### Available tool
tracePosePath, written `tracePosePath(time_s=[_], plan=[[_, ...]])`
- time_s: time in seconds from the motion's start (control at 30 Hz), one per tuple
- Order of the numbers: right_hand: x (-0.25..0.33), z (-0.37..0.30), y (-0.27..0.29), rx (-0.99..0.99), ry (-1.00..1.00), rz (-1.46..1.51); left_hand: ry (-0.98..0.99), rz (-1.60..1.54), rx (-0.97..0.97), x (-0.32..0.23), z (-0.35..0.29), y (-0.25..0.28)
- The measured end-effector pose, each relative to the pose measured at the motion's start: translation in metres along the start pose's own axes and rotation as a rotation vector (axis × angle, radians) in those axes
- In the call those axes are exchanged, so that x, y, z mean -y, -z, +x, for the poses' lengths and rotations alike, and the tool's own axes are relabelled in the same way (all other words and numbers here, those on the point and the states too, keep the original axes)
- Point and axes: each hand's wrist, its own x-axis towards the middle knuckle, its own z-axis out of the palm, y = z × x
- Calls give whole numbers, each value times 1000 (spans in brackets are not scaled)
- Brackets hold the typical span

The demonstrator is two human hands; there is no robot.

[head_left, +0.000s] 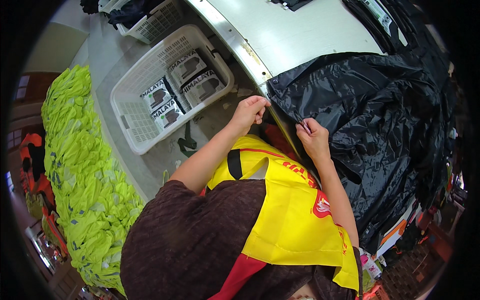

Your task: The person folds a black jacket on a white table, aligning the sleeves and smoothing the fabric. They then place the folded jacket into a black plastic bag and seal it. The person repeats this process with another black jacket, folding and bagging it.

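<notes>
A shiny black garment of thin, crinkled fabric spreads over the table and hangs past its near edge. My left hand is closed in a pinch at the garment's left edge, close to the table's metal rim. A little to the right and nearer to me, my right hand is closed too, over the same edge. A small, thin thing with a pale part shows between its fingers; its kind is too small to tell. The yellow apron with red print covers my front just below both hands.
Left of the table, a white plastic basket holds several printed packages; another basket with dark cloth stands behind. A heap of neon-yellow garments lies far left. Folded black items rest on the white table.
</notes>
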Motion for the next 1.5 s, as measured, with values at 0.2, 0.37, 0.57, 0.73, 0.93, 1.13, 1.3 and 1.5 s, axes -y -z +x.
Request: tracePosePath(time_s=[0.2,0.37,0.57,0.73,0.93,1.13,1.3,1.5], plan=[[-2,-6,-3,84,-4,-18,-50,28,-64,15,-5,6],[8,-3,-1,215,-202,235,-116,186,-97,19,-10,11],[66,10,-12,564,-722,666,-191,271,-106,18,-10,12],[51,31,-32,500,-960,809,-201,297,-97,12,-14,10],[54,39,-39,497,-961,754,-194,337,-107,11,-14,11],[39,52,-43,560,-861,736,-203,362,-100,11,-14,13],[13,45,-32,299,-402,285,-82,-7,-353,30,0,58],[15,22,-31,188,-70,-361,56,262,-567,17,-5,46]])
